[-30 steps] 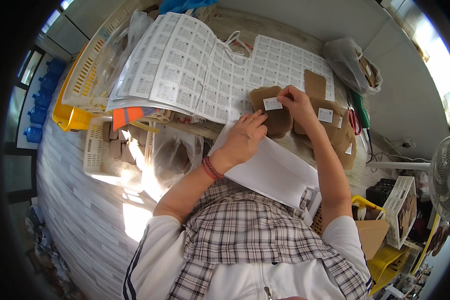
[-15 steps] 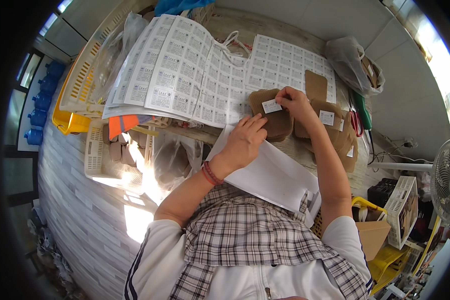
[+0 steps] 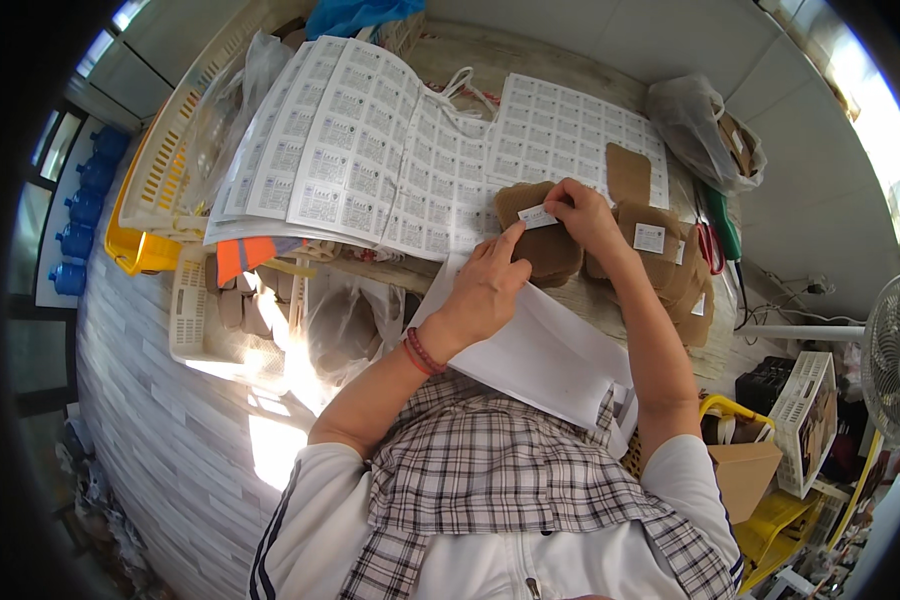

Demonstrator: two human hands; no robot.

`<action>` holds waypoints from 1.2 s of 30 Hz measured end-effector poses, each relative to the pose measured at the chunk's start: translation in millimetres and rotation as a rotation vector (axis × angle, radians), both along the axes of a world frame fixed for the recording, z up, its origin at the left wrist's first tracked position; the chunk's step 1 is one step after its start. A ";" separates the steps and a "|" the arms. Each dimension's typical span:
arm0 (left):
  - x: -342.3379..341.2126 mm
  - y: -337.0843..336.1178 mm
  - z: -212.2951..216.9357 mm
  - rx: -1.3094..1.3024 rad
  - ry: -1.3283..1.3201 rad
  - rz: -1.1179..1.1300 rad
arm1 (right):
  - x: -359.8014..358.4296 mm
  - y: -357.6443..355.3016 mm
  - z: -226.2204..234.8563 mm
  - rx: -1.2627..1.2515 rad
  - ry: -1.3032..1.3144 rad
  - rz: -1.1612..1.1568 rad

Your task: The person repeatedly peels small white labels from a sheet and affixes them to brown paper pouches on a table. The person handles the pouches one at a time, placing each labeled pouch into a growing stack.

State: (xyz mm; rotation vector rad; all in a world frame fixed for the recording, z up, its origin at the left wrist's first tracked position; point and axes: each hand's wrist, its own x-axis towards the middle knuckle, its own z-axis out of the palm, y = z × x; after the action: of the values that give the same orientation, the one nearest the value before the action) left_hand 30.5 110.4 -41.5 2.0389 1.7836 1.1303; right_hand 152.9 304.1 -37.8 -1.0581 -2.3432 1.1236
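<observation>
A stack of brown textured pads with rounded corners (image 3: 550, 258) lies on the table in front of me. On its top pad is a small white printed label (image 3: 536, 217). My right hand (image 3: 592, 222) pinches the label's right end between thumb and fingertips. My left hand (image 3: 482, 292) has its index finger stretched to the label's lower left corner, the thumb apart by the stack's near left edge. Whether the label is fully down on the pad I cannot tell. To the right sit more brown pads (image 3: 638, 268), some bearing white labels.
Printed label sheets (image 3: 355, 150) cover the table's left and middle. White paper (image 3: 540, 350) lies across my lap. Red-handled scissors (image 3: 710, 247), a green-handled tool (image 3: 725, 225) and a plastic bag (image 3: 685, 130) lie at right. A cream crate (image 3: 170, 165) stands left, a fan (image 3: 895, 360) far right.
My left index finger has extended up to the label's left corner. The label looks narrower and more tilted, its right end still in my right hand.
</observation>
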 end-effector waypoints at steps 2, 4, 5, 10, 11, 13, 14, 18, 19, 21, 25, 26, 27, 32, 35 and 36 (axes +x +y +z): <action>-0.3 0.8 2.9 0.003 0.022 -0.001 | -0.3 -4.7 2.8 0.030 -0.002 -0.006; -1.9 1.9 5.4 0.010 0.075 -0.029 | 0.6 -7.6 2.7 0.070 0.019 -0.002; -1.8 2.7 4.2 0.010 0.107 -0.031 | 0.6 -9.1 2.5 0.099 0.018 -0.004; 0.8 4.2 -0.4 0.008 0.151 -0.023 | 0.4 -22.5 1.4 0.306 -0.030 -0.006; 1.3 4.6 0.0 0.010 0.158 -0.024 | 0.8 -26.0 0.1 0.356 -0.033 -0.019; 2.1 5.6 1.6 0.014 0.172 -0.024 | 1.1 -33.7 -2.1 0.456 -0.039 -0.045; 2.1 5.7 1.5 0.015 0.172 -0.025 | 0.4 -38.7 -2.2 0.474 -0.026 -0.086; 2.4 6.0 -0.4 0.025 0.179 -0.020 | 0.4 -44.5 -3.8 0.551 -0.004 -0.166; 2.6 6.0 -0.4 0.031 0.182 -0.019 | 2.2 -43.4 -6.7 0.574 -0.008 -0.165; 2.8 5.2 0.3 0.029 0.168 -0.025 | 5.7 -43.2 -15.9 0.626 0.042 -0.202; 2.8 4.5 -3.9 0.033 0.163 -0.028 | 7.2 -40.7 -22.6 0.690 0.105 -0.225; 2.6 4.0 -5.4 0.034 0.153 -0.029 | 6.4 -40.3 -22.7 0.698 0.120 -0.224; 1.8 4.2 -6.1 0.038 0.144 -0.031 | 4.7 -39.2 -21.7 0.709 0.136 -0.223; 0.9 0.1 -5.5 0.018 0.134 -0.040 | 9.3 -38.0 -27.6 0.650 0.193 -0.278; 0.1 -0.9 -9.8 -0.004 0.152 -0.027 | 13.6 -43.2 -19.9 0.548 0.175 -0.352; -0.7 -0.9 -11.4 -0.014 0.145 -0.028 | 15.5 -43.3 -16.2 0.548 0.195 -0.361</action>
State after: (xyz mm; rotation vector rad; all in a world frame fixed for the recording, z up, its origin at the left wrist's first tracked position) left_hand 29.8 109.5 -52.8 2.1812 1.8156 0.9816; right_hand 168.4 260.8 -53.9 -1.0430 -2.0180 0.3958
